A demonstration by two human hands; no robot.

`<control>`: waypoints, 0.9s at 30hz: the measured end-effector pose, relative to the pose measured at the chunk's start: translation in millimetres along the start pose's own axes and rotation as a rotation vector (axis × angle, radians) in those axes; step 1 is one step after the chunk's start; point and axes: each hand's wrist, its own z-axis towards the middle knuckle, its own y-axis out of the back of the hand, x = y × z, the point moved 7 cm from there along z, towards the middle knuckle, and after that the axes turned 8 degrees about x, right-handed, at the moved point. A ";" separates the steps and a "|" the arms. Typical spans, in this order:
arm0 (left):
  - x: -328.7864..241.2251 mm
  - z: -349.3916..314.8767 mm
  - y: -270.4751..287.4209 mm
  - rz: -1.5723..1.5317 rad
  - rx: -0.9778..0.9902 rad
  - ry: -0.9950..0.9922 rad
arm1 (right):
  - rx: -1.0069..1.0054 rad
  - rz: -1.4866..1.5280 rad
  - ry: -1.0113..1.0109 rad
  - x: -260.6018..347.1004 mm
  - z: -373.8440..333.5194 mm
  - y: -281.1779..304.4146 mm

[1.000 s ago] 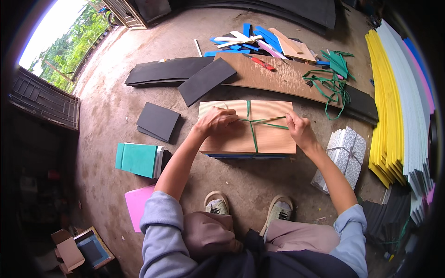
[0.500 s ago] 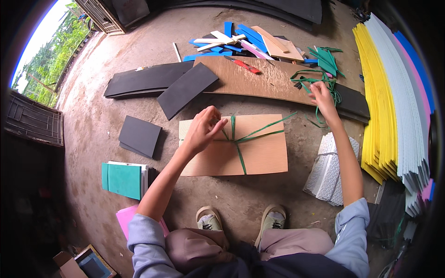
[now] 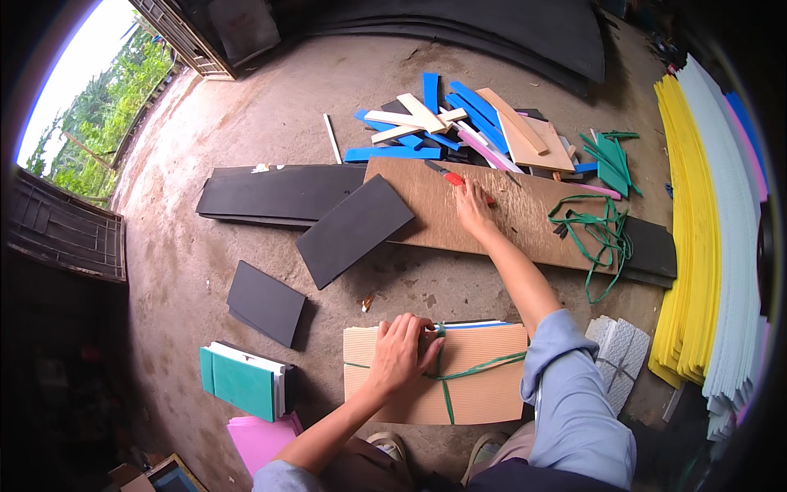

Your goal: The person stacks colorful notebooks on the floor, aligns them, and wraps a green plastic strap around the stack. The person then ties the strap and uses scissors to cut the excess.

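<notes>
A stack of tan ribbed sheets (image 3: 484, 385) lies in front of my feet, bound crosswise with green ribbon (image 3: 448, 399). Over its left half rests my left hand (image 3: 402, 354), fingers curled and pinching the ribbon close to the far edge. My right hand (image 3: 475, 211) reaches forward to the worn brown board (image 3: 525, 215), its fingers closed around a red utility knife (image 3: 449, 174). The knife's blade end points to the far left, and my fingers hide part of the handle. A loose tangle of green ribbon (image 3: 602, 234) sits on the board's right end.
Blue, cream and pink foam strips (image 3: 410, 123) pile up beyond the board. Dark grey sheets (image 3: 355, 232) lie left of it. A teal-covered stack (image 3: 238, 381) and pink sheets (image 3: 264, 443) sit at left. Tall yellow sheets (image 3: 684, 246) and a tied white bundle (image 3: 619, 353) are at right.
My right hand has moved left from the ribbon tangle to the utility knife. The view has shifted, so everything sits lower in it. My left hand stays at the ribbon on the stack.
</notes>
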 end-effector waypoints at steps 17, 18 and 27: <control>-3.1 -2.3 -0.4 0.025 -0.014 -0.018 | 0.143 0.010 -0.069 8.4 0.4 35.8; -3.8 -3.3 0.3 0.039 -0.031 -0.021 | 0.137 0.042 -0.061 13.3 -1.9 49.1; -1.1 -21.6 2.4 0.045 -0.180 -0.167 | 0.236 1.197 -0.379 41.8 -93.0 171.2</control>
